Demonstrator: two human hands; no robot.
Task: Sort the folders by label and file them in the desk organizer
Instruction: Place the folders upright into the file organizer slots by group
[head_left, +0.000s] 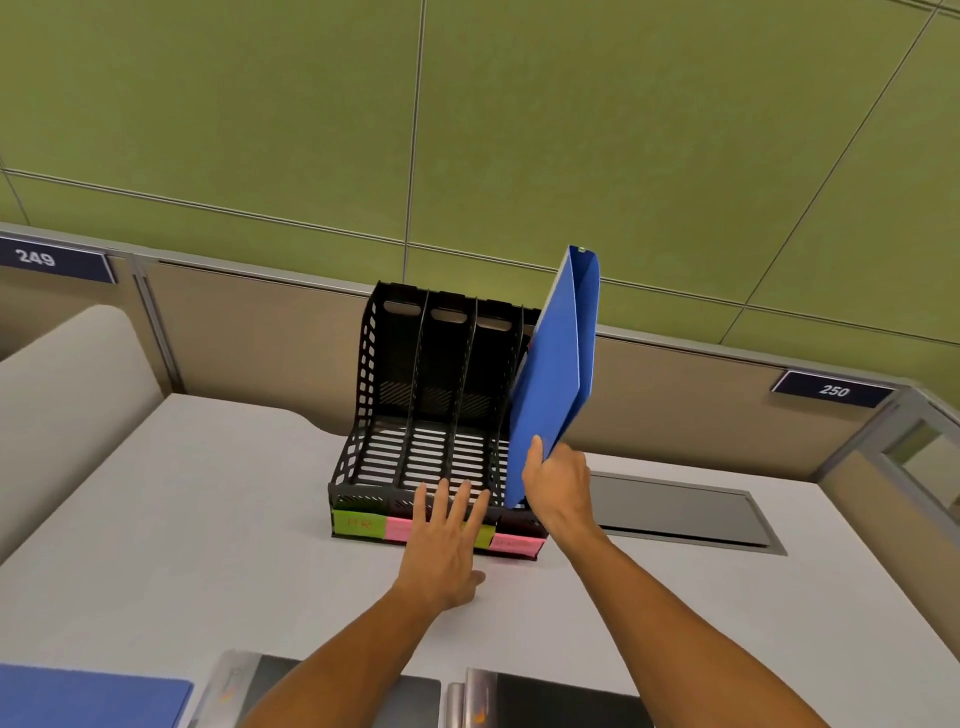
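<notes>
A black slotted desk organizer (395, 374) stands at the back of the desk, with green and pink label notes (359, 524) along its front edge. My right hand (558, 480) grips the lower edge of a blue folder (553, 364), which stands upright and tilted over the organizer's rightmost slot. My left hand (448, 545) lies flat with spread fingers against the organizer's front rim, covering part of the labels. The three slots on the left hold nothing.
Another blue folder (93, 696) lies at the near left desk edge. Two dark folders with shiny clips (332, 691) (556, 701) lie at the near edge. A grey cable hatch (675, 512) sits in the desk to the right. Beige partition walls surround the desk.
</notes>
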